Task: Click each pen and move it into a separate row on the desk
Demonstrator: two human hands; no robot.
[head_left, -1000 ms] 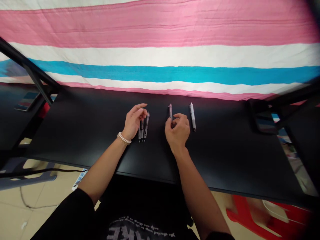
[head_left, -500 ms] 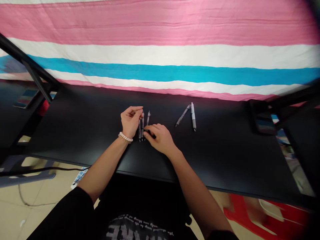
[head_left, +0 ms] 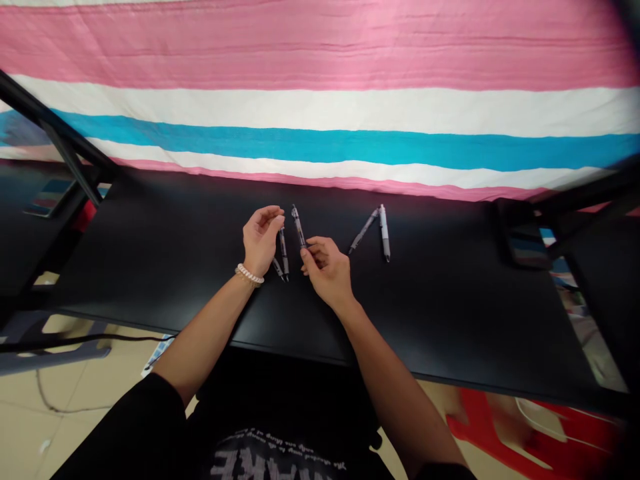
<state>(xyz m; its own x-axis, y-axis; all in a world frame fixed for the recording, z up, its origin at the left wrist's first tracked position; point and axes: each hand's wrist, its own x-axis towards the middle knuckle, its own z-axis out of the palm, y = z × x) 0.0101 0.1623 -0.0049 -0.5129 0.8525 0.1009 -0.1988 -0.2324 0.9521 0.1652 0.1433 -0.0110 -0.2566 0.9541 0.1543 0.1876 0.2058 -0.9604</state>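
My right hand [head_left: 327,272] pinches a clear-barrelled pen [head_left: 299,227] near its lower end. The pen tilts, its top pointing away from me and to the left. Beside it, my left hand [head_left: 262,241] has thumb and fingertips closed at the upper end of another pen [head_left: 284,255]. A second pen [head_left: 278,268] slants out from under that hand, its upper part hidden. Off to the right, a grey clear pen [head_left: 364,231] and a white pen with a grey grip [head_left: 385,233] lie with their tops close together.
The black table [head_left: 440,300] runs across the view. A striped cloth [head_left: 320,110] hangs along its back edge. A dark phone-like object [head_left: 524,235] lies at the right end, near a black metal frame. Below stands a red stool [head_left: 485,427]; a black cable [head_left: 125,338] runs at left.
My right hand has lifted one pen from the group and moved it slightly right and away from the others. The pens under my left hand have spread at an angle.
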